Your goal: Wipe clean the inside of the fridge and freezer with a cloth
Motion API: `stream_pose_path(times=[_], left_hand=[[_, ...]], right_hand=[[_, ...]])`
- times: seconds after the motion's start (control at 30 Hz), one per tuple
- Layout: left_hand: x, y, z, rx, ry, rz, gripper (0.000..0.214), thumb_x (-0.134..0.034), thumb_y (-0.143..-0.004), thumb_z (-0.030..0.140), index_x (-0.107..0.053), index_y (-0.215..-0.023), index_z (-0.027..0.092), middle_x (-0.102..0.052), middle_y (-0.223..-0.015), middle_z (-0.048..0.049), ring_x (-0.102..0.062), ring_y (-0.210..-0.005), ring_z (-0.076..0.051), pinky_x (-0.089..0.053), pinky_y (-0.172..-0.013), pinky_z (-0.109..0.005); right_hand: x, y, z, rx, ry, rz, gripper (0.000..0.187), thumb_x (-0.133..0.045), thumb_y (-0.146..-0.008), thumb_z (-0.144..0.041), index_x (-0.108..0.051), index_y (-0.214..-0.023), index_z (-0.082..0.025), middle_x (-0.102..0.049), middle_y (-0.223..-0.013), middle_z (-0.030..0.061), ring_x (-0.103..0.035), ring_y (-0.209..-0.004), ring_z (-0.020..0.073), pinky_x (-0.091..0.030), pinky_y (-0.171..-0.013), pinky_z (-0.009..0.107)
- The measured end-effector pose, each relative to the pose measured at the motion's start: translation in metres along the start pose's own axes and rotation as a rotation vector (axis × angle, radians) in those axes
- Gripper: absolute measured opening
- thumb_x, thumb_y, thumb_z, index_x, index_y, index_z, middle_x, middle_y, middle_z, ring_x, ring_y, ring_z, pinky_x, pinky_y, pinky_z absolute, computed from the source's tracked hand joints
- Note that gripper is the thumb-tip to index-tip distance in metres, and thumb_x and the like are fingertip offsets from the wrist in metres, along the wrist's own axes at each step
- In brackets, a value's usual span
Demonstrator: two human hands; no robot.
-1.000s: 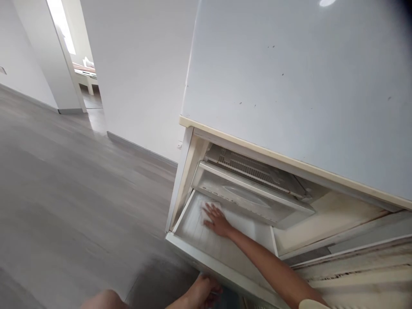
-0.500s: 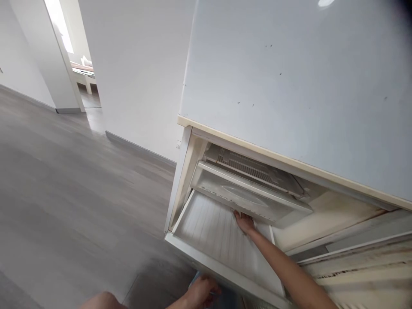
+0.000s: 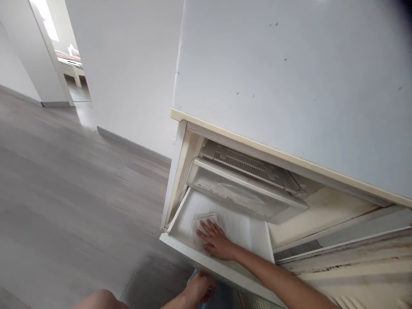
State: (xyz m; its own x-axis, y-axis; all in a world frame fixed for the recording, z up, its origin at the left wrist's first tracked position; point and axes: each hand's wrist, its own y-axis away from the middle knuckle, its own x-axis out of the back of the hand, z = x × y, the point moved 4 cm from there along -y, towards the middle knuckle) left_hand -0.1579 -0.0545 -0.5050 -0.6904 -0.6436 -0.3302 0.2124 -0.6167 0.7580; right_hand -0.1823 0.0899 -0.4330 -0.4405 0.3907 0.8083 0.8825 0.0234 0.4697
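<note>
A white drawer (image 3: 238, 223) is pulled out of an open fridge or freezer cabinet. Inside it, my right hand (image 3: 219, 241) lies with fingers spread, pressing a folded white cloth (image 3: 206, 219) onto the drawer's bottom near its left side. Below the drawer's front edge is my left hand (image 3: 202, 288), its fingers curled; what they hold, if anything, is hidden.
Above the drawer, a translucent flap front (image 3: 241, 191) and a vented panel (image 3: 247, 161) sit within the cabinet. Its white top (image 3: 289, 86) shows small chips. The open door (image 3: 360, 262) with a stained seal is at right. Grey floor (image 3: 80, 184) extends left.
My right hand has moved from the back of the drawer toward its front left, bringing the cloth with it. My left hand stays below the drawer front. The view has shifted slightly.
</note>
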Motion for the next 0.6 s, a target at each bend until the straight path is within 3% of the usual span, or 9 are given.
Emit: stream_pose_path(times=[0.07, 0.13, 0.27, 0.4, 0.5, 0.6], left_hand=[[0.0, -0.004, -0.002, -0.001, 0.004, -0.003, 0.028, -0.068, -0.07, 0.023, -0.058, -0.095, 0.015, -0.065, -0.073, -0.0024, -0.052, -0.05, -0.009, -0.03, -0.051, -0.021], [0.001, -0.006, -0.003, -0.002, 0.01, -0.003, 0.026, -0.067, -0.068, 0.02, -0.058, -0.092, 0.015, -0.064, -0.071, -0.0021, -0.052, -0.049, -0.009, -0.028, -0.05, -0.022], [0.003, -0.004, -0.002, -0.01, 0.023, 0.001, 0.018, -0.062, -0.067, 0.015, -0.056, -0.084, 0.015, -0.064, -0.069, -0.002, -0.053, -0.049, -0.009, -0.03, -0.052, -0.022], [0.004, 0.002, 0.001, -0.024, 0.024, -0.013, 0.018, -0.063, -0.066, 0.018, -0.056, -0.083, 0.016, -0.066, -0.071, -0.0021, -0.056, -0.053, -0.011, -0.032, -0.054, -0.022], [0.004, 0.003, 0.002, -0.033, 0.026, -0.036, 0.018, -0.063, -0.068, 0.021, -0.056, -0.083, 0.016, -0.066, -0.072, -0.0022, -0.057, -0.054, -0.01, -0.033, -0.055, -0.022], [0.004, 0.0, 0.001, -0.032, 0.028, -0.047, 0.02, -0.065, -0.069, 0.023, -0.056, -0.086, 0.016, -0.067, -0.073, -0.0022, -0.058, -0.057, -0.011, -0.034, -0.056, -0.021]], right_hand=[[0.001, -0.006, -0.005, 0.077, -0.002, -0.044, 0.064, -0.043, -0.095, -0.052, -0.021, -0.153, -0.036, 0.002, -0.163, -0.0013, 0.011, -0.149, 0.0278, 0.001, -0.12, 0.05], [0.008, -0.015, 0.006, 0.04, -0.001, -0.016, 0.065, -0.043, -0.095, -0.052, -0.021, -0.154, -0.036, 0.003, -0.163, -0.0014, 0.011, -0.149, 0.027, 0.0, -0.121, 0.049], [0.037, -0.028, 0.055, -0.261, 0.008, 0.182, 0.063, -0.03, -0.098, -0.053, -0.015, -0.155, -0.032, 0.002, -0.163, -0.0015, 0.006, -0.15, 0.0239, -0.005, -0.121, 0.042], [0.058, -0.018, 0.098, -0.499, 0.029, 0.297, 0.061, -0.023, -0.099, -0.048, -0.019, -0.156, -0.025, -0.021, -0.162, 0.0044, -0.016, -0.149, 0.0213, -0.014, -0.12, 0.038], [0.054, 0.002, 0.112, -0.649, 0.043, 0.309, 0.062, -0.019, -0.1, -0.041, -0.021, -0.155, -0.014, -0.023, -0.16, 0.0132, -0.017, -0.149, 0.0244, -0.014, -0.119, 0.04], [0.033, 0.023, 0.109, -0.773, 0.054, 0.277, 0.067, -0.02, -0.1, -0.041, -0.013, -0.154, -0.003, -0.016, -0.159, 0.0246, -0.015, -0.148, 0.0331, -0.016, -0.118, 0.048]])
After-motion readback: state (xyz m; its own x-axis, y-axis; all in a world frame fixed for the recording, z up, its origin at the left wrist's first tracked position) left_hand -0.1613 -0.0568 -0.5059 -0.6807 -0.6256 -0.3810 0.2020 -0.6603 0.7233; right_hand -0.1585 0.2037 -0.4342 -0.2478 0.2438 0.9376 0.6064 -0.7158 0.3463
